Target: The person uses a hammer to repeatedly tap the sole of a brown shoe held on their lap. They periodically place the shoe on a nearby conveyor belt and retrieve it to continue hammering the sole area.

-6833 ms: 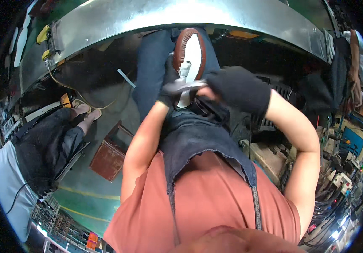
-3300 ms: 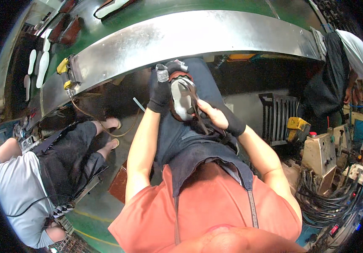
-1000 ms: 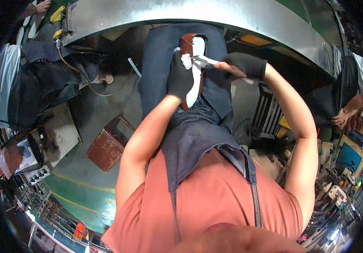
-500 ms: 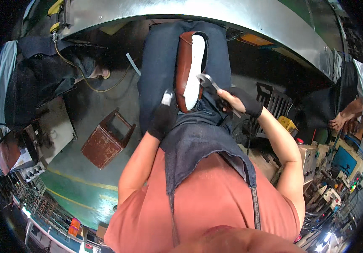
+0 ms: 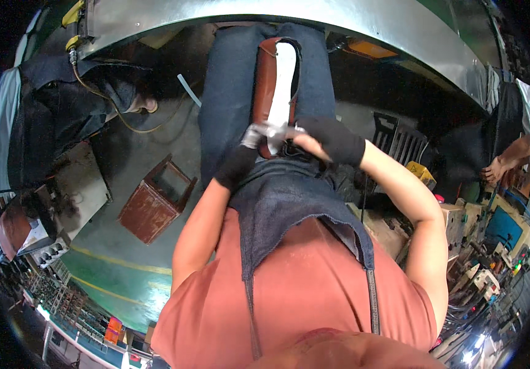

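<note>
A brown leather shoe (image 5: 265, 80) lies lengthwise on my lap with its white underside (image 5: 283, 67) turned up. My left hand (image 5: 240, 161), in a black fingerless glove with white wrapping at the fingertips, grips the shoe's near left side. Closed round a grey metal tool is my right hand (image 5: 333, 140), also gloved in black. The blurred head of this tool (image 5: 272, 130) lies across the near part of the shoe, close to my left fingertips. Its curved, pincer-like jaw shows in the earlier view; its handle is mostly hidden by my fingers.
Ahead runs a metal bench edge (image 5: 289, 11). A brown stool (image 5: 154, 203) stands on the floor at left, near a hose (image 5: 108, 101). Seated people flank me; one person's hand (image 5: 494, 171) shows at right. Machinery (image 5: 480, 283) crowds the lower right.
My right hand has moved left over the near end of the shoe with the tool. My left hand has shifted slightly up and right, and its fingers now meet the tool's area.
</note>
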A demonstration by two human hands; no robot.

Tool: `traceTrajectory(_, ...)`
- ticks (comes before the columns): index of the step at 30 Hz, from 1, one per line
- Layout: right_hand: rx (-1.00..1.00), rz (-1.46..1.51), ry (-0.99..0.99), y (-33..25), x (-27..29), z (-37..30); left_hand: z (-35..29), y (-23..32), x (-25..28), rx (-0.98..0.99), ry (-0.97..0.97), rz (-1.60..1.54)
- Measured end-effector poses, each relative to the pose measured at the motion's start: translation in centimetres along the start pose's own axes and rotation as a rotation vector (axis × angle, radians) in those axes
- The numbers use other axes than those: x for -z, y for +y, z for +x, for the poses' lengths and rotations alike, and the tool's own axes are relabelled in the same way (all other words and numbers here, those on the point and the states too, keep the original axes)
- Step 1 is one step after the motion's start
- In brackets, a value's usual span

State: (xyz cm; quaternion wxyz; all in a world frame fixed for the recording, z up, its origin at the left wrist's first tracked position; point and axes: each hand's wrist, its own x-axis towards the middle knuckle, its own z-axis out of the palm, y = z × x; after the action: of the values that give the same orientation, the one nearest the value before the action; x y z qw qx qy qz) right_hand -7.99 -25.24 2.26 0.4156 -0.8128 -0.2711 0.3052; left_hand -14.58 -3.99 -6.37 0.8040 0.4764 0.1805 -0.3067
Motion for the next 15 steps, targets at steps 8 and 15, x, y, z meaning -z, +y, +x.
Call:
traceTrajectory(8, -0.096, -0.13, -0.119, -3.5, -0.3, -2.1, 2.3, -6.6, 1.6, -0.367, 0.197, 0.803)
traceTrajectory(15, 0.078, -0.326, -0.066, 3.3, -3.2, -0.8, 2.5, -5.4, 2.0, -0.335, -0.024, 0.588)
